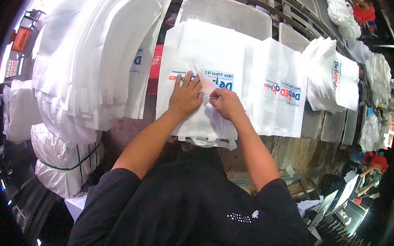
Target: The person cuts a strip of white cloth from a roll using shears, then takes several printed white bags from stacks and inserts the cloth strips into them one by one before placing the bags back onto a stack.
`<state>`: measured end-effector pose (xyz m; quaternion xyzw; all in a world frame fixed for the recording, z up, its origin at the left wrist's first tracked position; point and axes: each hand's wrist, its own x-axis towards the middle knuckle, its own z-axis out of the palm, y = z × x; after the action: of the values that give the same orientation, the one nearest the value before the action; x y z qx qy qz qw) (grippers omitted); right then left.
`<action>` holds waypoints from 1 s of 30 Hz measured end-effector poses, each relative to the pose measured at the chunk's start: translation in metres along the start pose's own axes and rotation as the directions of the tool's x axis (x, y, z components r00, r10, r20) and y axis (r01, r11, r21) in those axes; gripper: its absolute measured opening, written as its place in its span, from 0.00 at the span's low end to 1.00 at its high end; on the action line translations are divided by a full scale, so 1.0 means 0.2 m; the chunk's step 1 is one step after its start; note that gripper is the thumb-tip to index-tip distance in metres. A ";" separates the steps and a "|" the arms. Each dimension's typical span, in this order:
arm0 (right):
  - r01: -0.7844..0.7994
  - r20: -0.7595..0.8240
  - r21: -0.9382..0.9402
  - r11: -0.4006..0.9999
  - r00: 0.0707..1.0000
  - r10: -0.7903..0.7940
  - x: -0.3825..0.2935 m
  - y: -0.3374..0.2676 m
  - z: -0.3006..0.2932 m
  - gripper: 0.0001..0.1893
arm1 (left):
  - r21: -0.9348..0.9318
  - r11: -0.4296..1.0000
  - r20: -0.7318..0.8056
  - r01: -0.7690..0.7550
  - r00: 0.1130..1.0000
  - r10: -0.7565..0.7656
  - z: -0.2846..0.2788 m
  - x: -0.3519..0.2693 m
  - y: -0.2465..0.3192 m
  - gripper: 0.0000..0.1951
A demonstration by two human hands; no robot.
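In front of me lies a white fabric bag (205, 45) with blue and red print, its handles (199, 141) hanging at the near edge. My left hand (186, 97) rests flat on it, fingers spread, partly over the print. My right hand (226, 103) pinches a lifted fold of white material (214, 115) just right of centre. Whether that fold belongs to the top bag or to a separate sheet cannot be told. Against the right side of this bag lies another printed white bag (279, 111).
A tall stack of white bags (83, 51) stands at the left, above a tied white bundle (62, 162). Grey boards (224, 11) line the table's far side. Another bag pile (322, 73) lies at the right. People in red (379, 161) are farther off.
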<state>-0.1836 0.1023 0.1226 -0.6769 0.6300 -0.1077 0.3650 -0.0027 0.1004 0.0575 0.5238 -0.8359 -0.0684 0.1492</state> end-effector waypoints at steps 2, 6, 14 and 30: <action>0.030 0.058 -0.009 1.000 0.998 -0.029 -0.01 -0.01 0.01 0.11 | 0.027 1.000 0.053 -0.003 0.999 0.001 0.00 0.00 0.00 0.21; 0.038 -0.082 0.009 0.999 0.996 -0.037 -0.02 0.00 0.07 0.10 | -0.041 0.999 -0.077 -0.027 0.997 0.023 0.00 0.00 0.01 0.19; 0.077 -0.225 0.114 0.991 0.973 -0.049 0.01 0.08 0.04 0.09 | -0.201 0.978 -0.156 0.048 0.984 -0.081 -0.01 0.00 0.01 0.22; 0.055 -0.075 0.103 0.993 0.996 -0.048 -0.10 -0.05 0.17 0.11 | 0.025 0.999 -0.004 -0.043 0.999 0.044 -0.03 -0.08 -0.07 0.22</action>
<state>-0.1592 0.1330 0.1118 -0.6685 0.6185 -0.1745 0.3744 0.0165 0.1087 0.0565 0.5075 -0.8476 -0.0533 0.1459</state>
